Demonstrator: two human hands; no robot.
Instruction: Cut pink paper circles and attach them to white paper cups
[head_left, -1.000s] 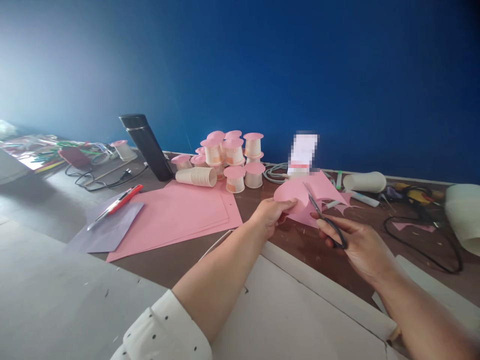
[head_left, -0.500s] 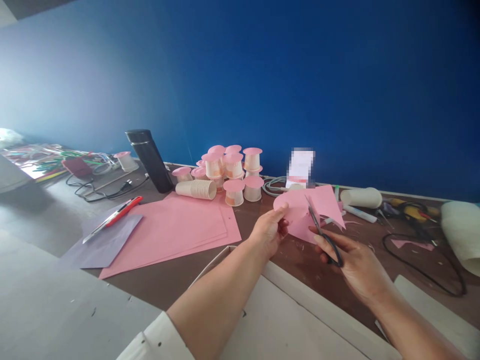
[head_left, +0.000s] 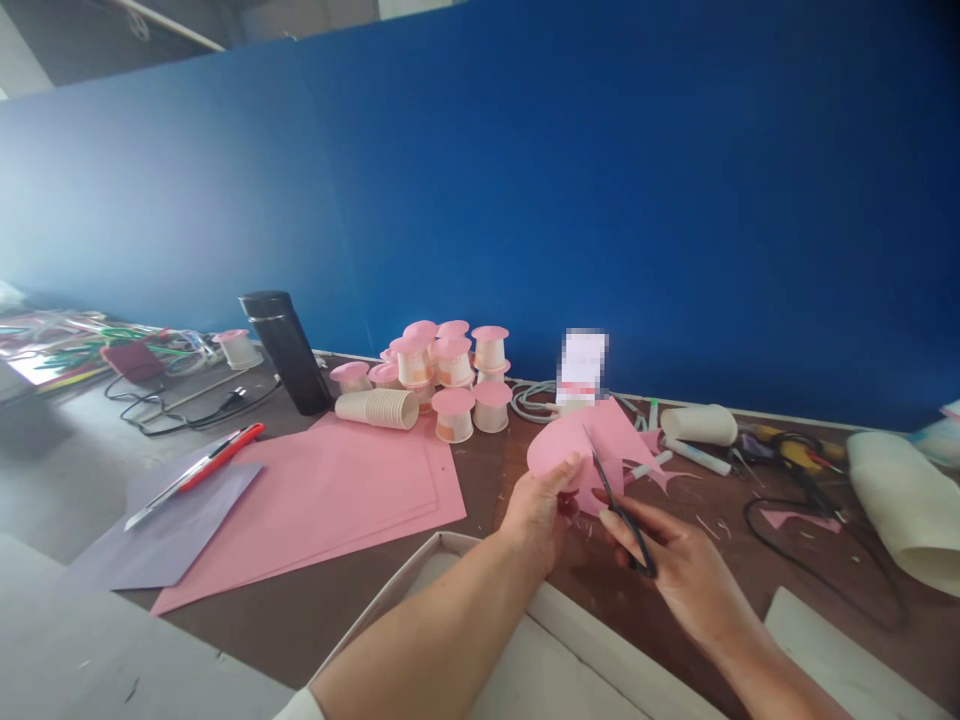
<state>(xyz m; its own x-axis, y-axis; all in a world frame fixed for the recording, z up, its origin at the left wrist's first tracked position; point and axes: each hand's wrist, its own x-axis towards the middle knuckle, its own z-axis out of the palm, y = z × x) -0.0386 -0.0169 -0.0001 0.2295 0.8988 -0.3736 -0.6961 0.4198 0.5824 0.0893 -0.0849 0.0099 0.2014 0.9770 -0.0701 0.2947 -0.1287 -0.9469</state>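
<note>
My left hand point(head_left: 541, 510) pinches a piece of pink paper point(head_left: 559, 447) whose left side is cut to a round edge. In my right hand point(head_left: 667, 555) is a pair of scissors with black handles point(head_left: 619, 510); the blades lie at the paper, just right of my left thumb. A pointed flap of the same paper stands off behind the blades. Beyond my hands, several paper cups topped with pink discs point(head_left: 454, 400) are stacked in a group. A nested stack of white cups point(head_left: 377, 409) lies on its side before them.
Large pink sheets point(head_left: 330, 500) and a purple sheet point(head_left: 202, 520) with a red utility knife point(head_left: 217, 460) lie left. A black bottle point(head_left: 289, 350) stands behind. A white box point(head_left: 442, 545) is under my forearms. Right are a lying cup point(head_left: 701, 425), markers, cables and a paper roll point(head_left: 900, 500).
The camera view has tilted up and shifted slightly. My left hand has turned the pink paper, and the scissors sit further along the curved cut.
</note>
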